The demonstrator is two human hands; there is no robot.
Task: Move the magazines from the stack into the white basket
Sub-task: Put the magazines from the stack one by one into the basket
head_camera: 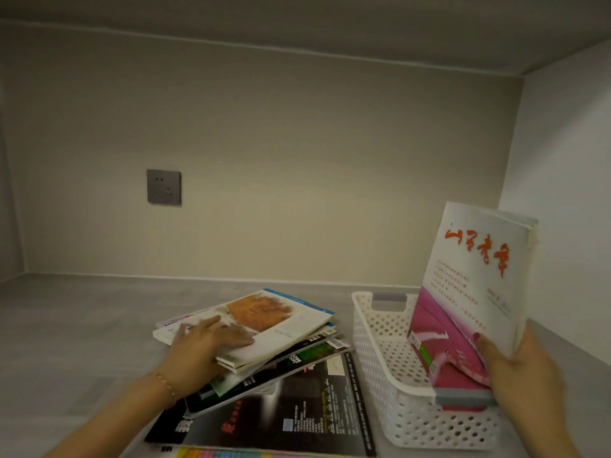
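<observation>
1. Here, a white-and-pink magazine (469, 292) with red lettering stands nearly upright in the white basket (380, 352), its lower edge down inside the basket and its top leaning toward the right wall (562, 176).
2. The right hand (519, 368) holds this magazine at its lower right corner: the grip is closed round it, thumb on the pink cover and fingers behind.
3. The basket is perforated plastic with a grey handle (463, 396) at its near end and another at its far end; it sits on the table (82, 325) at the right, just beside the stack.
4. The stack of magazines (264, 358) lies left of the basket, fanned out unevenly. Its top magazine (281, 319) has a white cover with an orange-brown picture. Under it are several darker ones, and the lowest black magazine (297, 414) juts toward the viewer.
5. The left hand (205, 338) rests flat on the top magazine; its grip is wide, fingers straight and spread over the cover, pressing on it and holding nothing. A gold bracelet (164, 381) circles that wrist.
6. A strip of pastel-coloured paper (248, 453) shows at the bottom edge, in front of the black magazine.
7. The table is grey and runs back to a beige wall (297, 160), which carries a grey power socket (164, 187) at the left.
</observation>
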